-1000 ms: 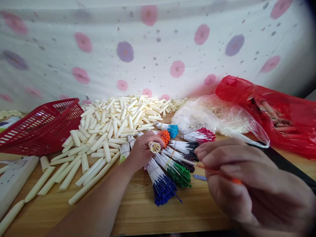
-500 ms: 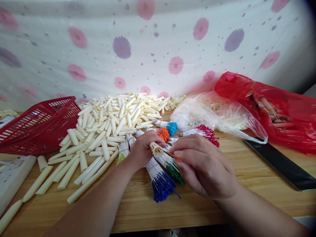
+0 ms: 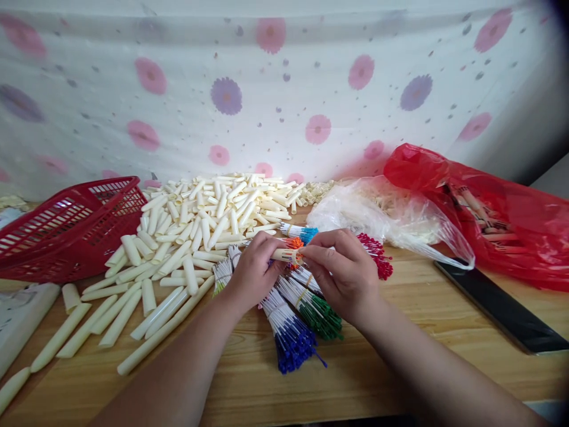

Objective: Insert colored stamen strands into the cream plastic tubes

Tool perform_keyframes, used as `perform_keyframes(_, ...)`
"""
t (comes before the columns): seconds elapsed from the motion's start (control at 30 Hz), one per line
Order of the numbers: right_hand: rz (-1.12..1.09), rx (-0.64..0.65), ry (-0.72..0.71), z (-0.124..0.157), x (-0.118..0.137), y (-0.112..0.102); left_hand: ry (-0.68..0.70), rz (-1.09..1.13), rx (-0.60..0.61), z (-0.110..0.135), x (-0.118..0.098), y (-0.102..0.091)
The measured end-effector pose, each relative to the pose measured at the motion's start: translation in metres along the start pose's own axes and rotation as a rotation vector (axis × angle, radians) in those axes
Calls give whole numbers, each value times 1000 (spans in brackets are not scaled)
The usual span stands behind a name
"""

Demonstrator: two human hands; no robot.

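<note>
From my end of the feed I have 2 bare hands meeting over the wooden table (image 3: 377,379). My left hand (image 3: 253,267) is closed around 1 pale slotted tube (image 3: 283,255), which lies nearly level above the coloured bundles, its end facing my right hand (image 3: 344,273). That right hand has its fingertips pinched on a small orange piece (image 3: 300,256) right at the tube's end; I cannot tell how far in it sits. Small coloured marks show at the slots, so I judge this tube partly worked, though they are too tiny for me to count. Much appears left: a large heap of pale tubes (image 3: 213,216) lies behind and left of my hands, and the blue-tipped bundle (image 3: 293,347) and green-tipped bundle (image 3: 322,317) look thick. Slotted parts show through the red bag (image 3: 524,213) at right; whether those are finished, I cannot say.
</note>
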State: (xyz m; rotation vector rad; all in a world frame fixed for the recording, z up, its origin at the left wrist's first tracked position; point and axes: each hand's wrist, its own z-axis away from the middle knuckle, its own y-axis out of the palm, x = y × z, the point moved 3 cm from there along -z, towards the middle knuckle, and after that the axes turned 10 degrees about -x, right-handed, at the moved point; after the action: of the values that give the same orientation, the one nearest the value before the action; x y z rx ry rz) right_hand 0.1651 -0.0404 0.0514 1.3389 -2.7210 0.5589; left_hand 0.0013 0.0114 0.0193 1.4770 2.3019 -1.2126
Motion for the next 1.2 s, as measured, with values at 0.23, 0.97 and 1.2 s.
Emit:
perform_keyframes(0.23,-28,16,46,-1,-6,-2,39,-94,89,2,0,2)
perform_keyframes(0.97,-266,17,509,8,-23,16,19,-411,121,0,-4,-1)
perform_keyframes(1.2,-525,-49,904,20,-34,29,25,-579,103,-1,-8,0)
